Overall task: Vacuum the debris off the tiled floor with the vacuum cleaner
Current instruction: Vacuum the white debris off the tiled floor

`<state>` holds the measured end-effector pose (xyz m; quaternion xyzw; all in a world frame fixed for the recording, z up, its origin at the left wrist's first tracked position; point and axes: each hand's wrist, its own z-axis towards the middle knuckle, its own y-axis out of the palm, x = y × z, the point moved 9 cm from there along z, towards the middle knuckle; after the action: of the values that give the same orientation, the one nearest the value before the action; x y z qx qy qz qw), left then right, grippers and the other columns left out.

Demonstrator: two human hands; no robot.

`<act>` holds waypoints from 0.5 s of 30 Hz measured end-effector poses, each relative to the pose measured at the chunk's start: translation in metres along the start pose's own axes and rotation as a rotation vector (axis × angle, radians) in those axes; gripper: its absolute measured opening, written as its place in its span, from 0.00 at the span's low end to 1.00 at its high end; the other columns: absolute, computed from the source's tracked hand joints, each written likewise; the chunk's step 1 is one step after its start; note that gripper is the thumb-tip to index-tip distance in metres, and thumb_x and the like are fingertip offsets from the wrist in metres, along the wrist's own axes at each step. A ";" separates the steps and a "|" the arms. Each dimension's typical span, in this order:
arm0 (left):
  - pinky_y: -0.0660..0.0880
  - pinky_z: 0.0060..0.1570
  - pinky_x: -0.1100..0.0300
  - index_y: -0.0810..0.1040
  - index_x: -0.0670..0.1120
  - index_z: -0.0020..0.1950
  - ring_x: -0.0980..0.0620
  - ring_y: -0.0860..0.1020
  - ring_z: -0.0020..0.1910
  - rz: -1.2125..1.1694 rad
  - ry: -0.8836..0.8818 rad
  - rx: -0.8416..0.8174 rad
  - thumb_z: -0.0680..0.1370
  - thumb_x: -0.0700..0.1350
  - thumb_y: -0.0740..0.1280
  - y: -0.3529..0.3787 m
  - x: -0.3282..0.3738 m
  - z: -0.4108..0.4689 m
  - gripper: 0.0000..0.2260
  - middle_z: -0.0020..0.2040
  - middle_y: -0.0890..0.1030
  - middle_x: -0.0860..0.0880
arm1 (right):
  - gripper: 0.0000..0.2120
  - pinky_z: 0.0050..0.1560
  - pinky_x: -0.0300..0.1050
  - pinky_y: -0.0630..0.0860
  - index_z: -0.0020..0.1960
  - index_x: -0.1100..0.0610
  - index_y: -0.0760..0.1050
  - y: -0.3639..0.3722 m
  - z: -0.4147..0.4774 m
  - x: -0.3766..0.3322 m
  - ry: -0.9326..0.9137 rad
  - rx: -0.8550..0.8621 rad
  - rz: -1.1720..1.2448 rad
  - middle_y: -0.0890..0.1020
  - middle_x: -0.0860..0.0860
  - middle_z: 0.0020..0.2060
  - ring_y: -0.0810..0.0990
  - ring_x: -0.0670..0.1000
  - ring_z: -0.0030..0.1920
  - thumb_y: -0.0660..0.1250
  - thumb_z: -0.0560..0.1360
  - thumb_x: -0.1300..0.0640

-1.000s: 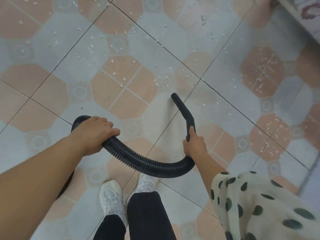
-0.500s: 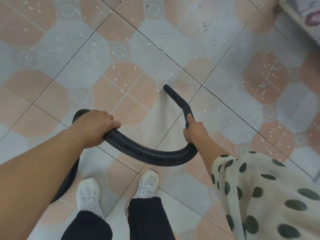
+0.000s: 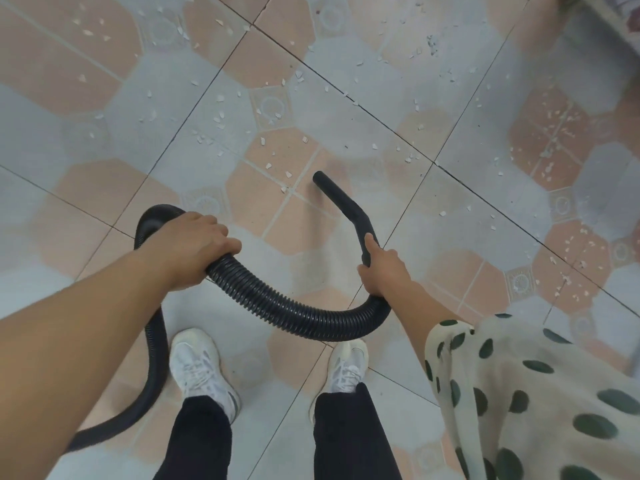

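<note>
Two white sneakers (image 3: 202, 372) are planted on the peach-and-grey tiled floor (image 3: 467, 216). The black ribbed vacuum hose (image 3: 294, 313) is clasped by the left grip (image 3: 194, 244), fingers wrapped over it. The black bent rigid nozzle tube (image 3: 341, 199) is clasped by the right grip (image 3: 382, 271). White debris flecks (image 3: 266, 164) are scattered just beyond its mouth and more thickly toward the far right.

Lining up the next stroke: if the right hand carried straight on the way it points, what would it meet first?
Likely the peach-and-grey tiled floor, among small white debris chips just beyond the black rigid vacuum nozzle that the right hand grips; its height is unclear.
</note>
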<state>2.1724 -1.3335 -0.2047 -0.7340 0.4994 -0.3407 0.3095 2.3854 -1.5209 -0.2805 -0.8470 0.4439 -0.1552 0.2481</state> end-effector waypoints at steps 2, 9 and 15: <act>0.63 0.49 0.60 0.70 0.56 0.49 0.54 0.65 0.43 -0.003 0.003 -0.014 0.75 0.43 0.63 0.006 -0.018 -0.015 0.08 0.39 0.68 0.56 | 0.32 0.52 0.53 0.79 0.79 0.43 0.44 0.016 -0.009 -0.024 -0.013 -0.021 0.010 0.69 0.62 0.63 0.77 0.60 0.49 0.58 0.82 0.52; 0.64 0.49 0.60 0.69 0.56 0.48 0.53 0.69 0.47 -0.039 -0.014 -0.014 0.75 0.44 0.62 0.019 -0.077 -0.056 0.07 0.39 0.67 0.56 | 0.32 0.52 0.54 0.79 0.80 0.43 0.44 0.025 -0.020 -0.092 0.002 -0.002 0.009 0.69 0.61 0.63 0.77 0.60 0.50 0.57 0.82 0.53; 0.58 0.43 0.59 0.63 0.56 0.43 0.53 0.64 0.41 -0.075 -0.061 0.075 0.74 0.43 0.64 0.013 -0.106 -0.061 0.11 0.35 0.65 0.56 | 0.33 0.45 0.48 0.72 0.80 0.46 0.43 0.002 -0.019 -0.098 0.128 0.057 0.008 0.68 0.62 0.64 0.70 0.56 0.45 0.58 0.82 0.55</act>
<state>2.0874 -1.2450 -0.1999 -0.7502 0.4485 -0.3480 0.3390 2.3207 -1.4456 -0.2703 -0.8261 0.4575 -0.2205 0.2439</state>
